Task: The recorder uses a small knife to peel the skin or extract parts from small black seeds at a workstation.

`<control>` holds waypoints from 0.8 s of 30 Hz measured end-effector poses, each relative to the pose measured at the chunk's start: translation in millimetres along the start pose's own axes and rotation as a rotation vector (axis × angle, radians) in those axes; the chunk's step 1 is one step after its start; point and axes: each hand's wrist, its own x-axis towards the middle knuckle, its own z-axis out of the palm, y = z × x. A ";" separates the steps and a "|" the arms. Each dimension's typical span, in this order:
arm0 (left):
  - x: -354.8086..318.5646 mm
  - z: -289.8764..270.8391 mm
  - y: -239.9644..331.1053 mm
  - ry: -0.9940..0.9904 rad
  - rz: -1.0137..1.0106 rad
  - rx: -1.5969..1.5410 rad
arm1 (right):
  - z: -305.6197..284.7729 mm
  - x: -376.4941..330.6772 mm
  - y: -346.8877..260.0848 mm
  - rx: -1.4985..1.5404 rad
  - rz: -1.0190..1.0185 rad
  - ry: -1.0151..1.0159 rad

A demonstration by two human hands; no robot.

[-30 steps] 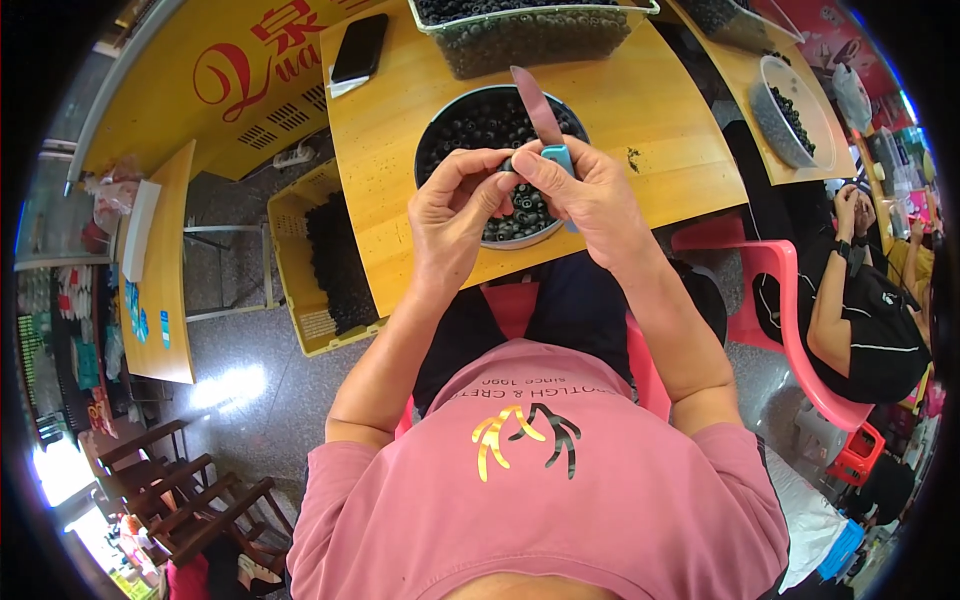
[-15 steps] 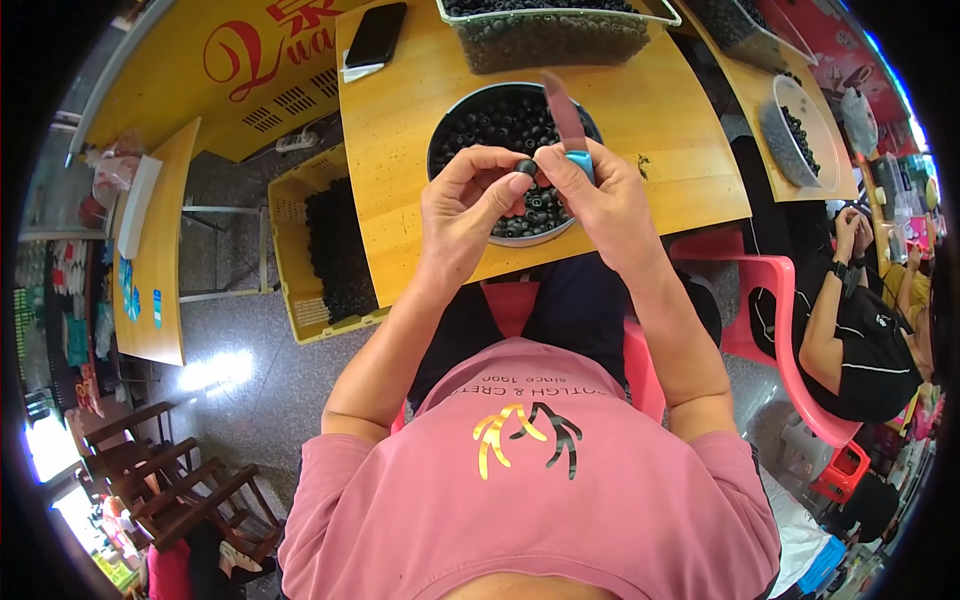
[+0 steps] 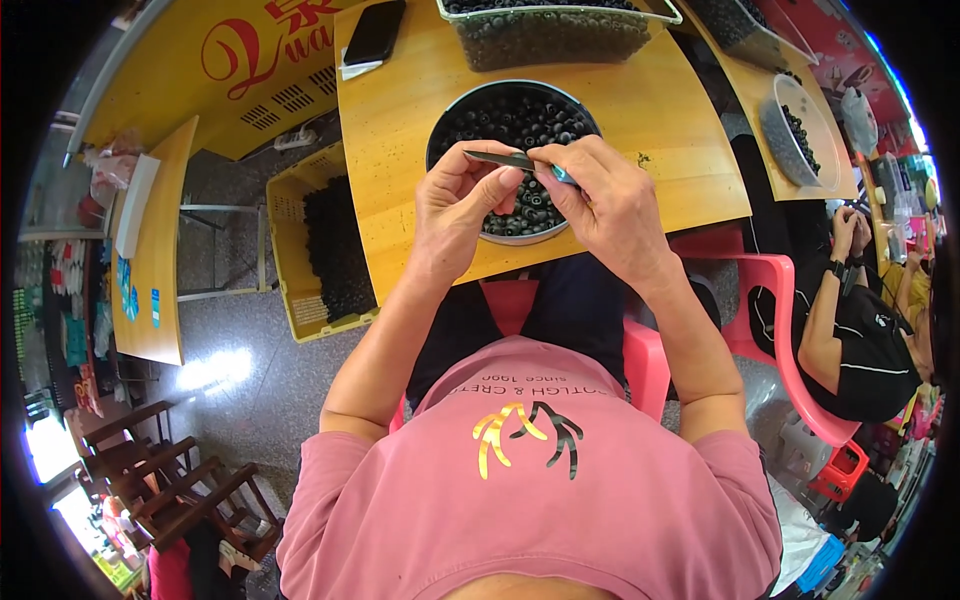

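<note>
My left hand pinches a small dark round fruit-like piece between thumb and forefinger, mostly hidden by the blade. In my right hand is a small knife with a blue handle. Its blade points left and lies across the piece at my left fingertips. Both hands are over the near part of a round metal bowl, which holds many dark round pieces, some with pale rings. The bowl stands near the front edge of a wooden table.
Behind the bowl stands a clear plastic bin of the same dark pieces. A black phone lies at the far left. Left of the table, a yellow crate holds dark bits. A person sits at the right, near a pink chair.
The knife has swung down from pointing away to lying leftward across the piece in my left fingers. My right hand has rolled over toward the left one.
</note>
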 end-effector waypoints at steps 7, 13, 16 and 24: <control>1.7 -2.6 0.9 -0.041 0.016 -0.004 | 0.4 0.3 2.5 -0.060 -0.039 0.016; -4.3 3.5 12.0 -0.128 0.037 -0.115 | 2.2 -5.3 17.2 -0.089 0.153 -0.005; -4.0 -3.6 5.7 -0.019 -0.010 -0.037 | 1.1 -3.1 5.8 0.238 0.343 -0.006; -3.6 3.4 2.2 -0.004 0.122 0.132 | 3.4 0.7 -8.5 0.798 0.661 -0.089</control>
